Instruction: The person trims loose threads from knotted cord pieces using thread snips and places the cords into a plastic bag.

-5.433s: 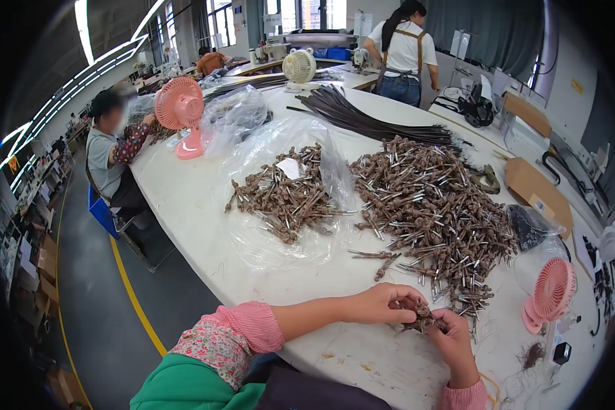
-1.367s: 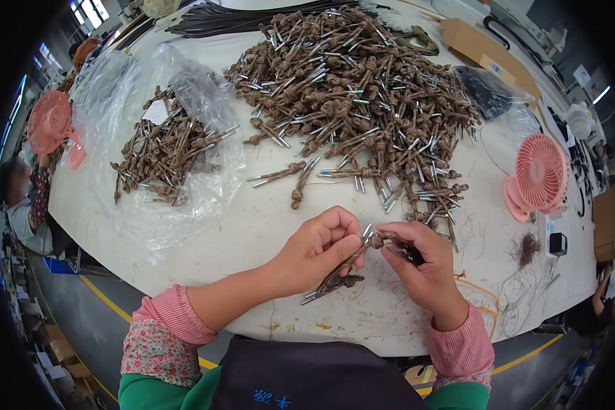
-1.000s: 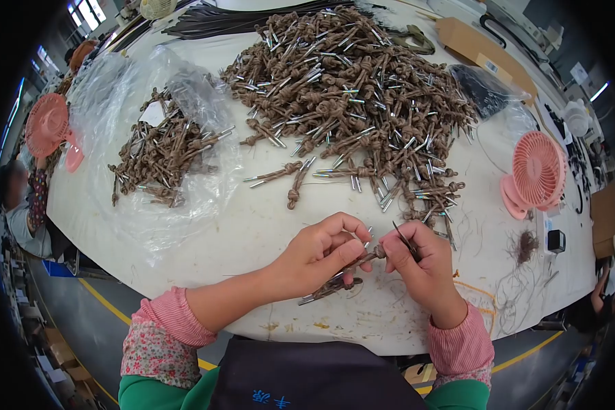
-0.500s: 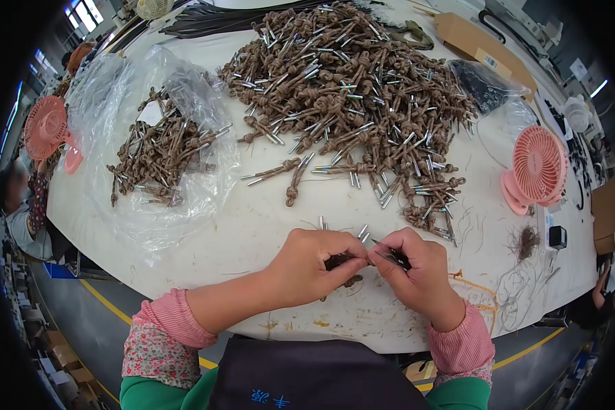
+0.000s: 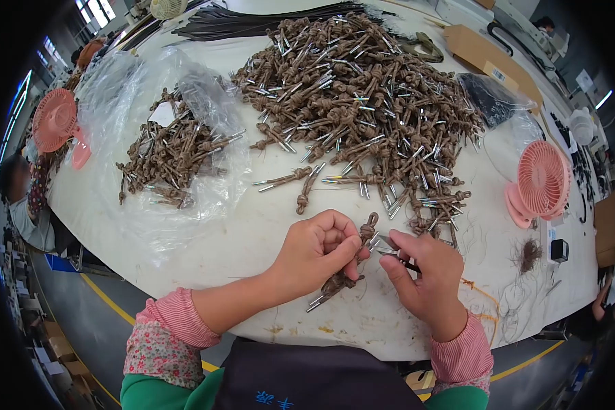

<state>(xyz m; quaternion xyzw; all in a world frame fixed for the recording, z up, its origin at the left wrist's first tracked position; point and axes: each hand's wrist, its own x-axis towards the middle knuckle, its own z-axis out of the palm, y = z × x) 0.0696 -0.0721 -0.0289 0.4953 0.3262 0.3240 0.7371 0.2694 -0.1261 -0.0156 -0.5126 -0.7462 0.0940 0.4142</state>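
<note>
My left hand [image 5: 321, 249] is closed round several brown knotted cords [image 5: 367, 229] with silvery metal tips; one knot sticks up past its fingers and other cord ends hang below the palm. My right hand [image 5: 427, 273] grips small dark scissors [image 5: 398, 256], their blades apart and pointing at the held knot. Beyond both hands lies a big heap of brown knotted cords [image 5: 362, 102]. To the left, a smaller pile of these cords [image 5: 171, 154] rests on a clear plastic bag [image 5: 137, 225]. A few loose cords [image 5: 309, 188] lie between the heap and my left hand.
Pink fans stand at the right [image 5: 543, 179] and left [image 5: 56, 121] of the white table [image 5: 219, 301]. A small black box [image 5: 559, 251], a thread tuft [image 5: 527, 254] and an orange cord [image 5: 482, 294] lie at right. A person [image 5: 24, 198] sits at far left.
The view has tilted down since the oldest frame. Over the last half second my hands have drawn slightly apart, the scissors have opened, and a knot now stands up from my left fingers.
</note>
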